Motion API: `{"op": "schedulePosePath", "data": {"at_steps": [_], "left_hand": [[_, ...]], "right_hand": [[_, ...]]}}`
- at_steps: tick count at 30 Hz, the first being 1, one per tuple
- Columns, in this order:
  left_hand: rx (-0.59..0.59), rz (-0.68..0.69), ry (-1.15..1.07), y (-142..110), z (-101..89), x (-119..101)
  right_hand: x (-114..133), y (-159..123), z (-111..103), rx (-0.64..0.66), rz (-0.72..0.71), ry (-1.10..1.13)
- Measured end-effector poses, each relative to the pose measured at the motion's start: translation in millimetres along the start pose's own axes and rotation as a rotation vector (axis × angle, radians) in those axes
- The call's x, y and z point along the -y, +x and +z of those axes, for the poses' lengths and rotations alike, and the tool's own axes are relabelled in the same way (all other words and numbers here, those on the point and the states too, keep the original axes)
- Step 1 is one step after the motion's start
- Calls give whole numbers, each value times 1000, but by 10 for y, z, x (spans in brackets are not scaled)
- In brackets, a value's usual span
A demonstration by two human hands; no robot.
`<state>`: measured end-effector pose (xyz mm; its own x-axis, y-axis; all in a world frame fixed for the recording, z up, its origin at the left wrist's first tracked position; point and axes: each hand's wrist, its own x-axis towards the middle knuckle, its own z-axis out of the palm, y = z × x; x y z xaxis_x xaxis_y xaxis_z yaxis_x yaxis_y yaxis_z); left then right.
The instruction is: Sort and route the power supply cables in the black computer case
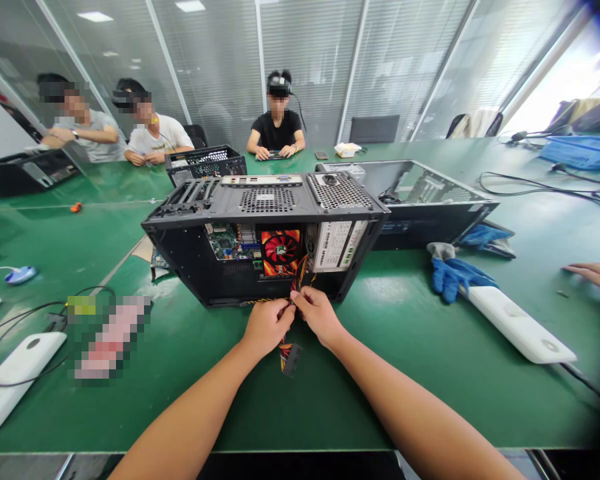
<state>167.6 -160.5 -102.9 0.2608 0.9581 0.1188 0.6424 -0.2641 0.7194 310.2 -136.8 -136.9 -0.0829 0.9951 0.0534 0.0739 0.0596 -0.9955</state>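
Observation:
A black computer case (190,267) lies before me with its side open. Inside it show a motherboard (223,241), a red-and-black cooling fan (281,248) and a white-labelled power supply (341,245). My left hand (267,325) and my right hand (320,315) meet at the front edge of the opening, fingers pinched around a bundle of coloured power cables (300,272) that runs down from the power supply. Below my fingers dangles a wide black power connector (293,360) on the same bundle. The exact spot between my fingertips is hidden.
Blue work gloves (453,277) and a white power strip (520,325) lie to the right, near another person's hand (595,277). Behind stands another open case (430,220). A second power strip (23,377) with cables lies left. Several people sit across the green table (350,413).

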Motion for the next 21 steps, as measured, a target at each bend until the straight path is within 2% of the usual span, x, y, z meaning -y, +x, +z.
{"op": "schedulePosePath", "data": {"at_steps": [10,12,18,21], "left_hand": [[-85,66,318,-23,25,31],[-67,56,276,-24,15,21],[64,-59,-105,4,-22,-14],[77,-81,-160,11,-28,-12]], "right_hand": [[3,1,3,-8,8,-25],[13,-1,1,-1,12,-9],[59,-9,-3,34,24,42],[59,-9,1,44,23,44]]}}
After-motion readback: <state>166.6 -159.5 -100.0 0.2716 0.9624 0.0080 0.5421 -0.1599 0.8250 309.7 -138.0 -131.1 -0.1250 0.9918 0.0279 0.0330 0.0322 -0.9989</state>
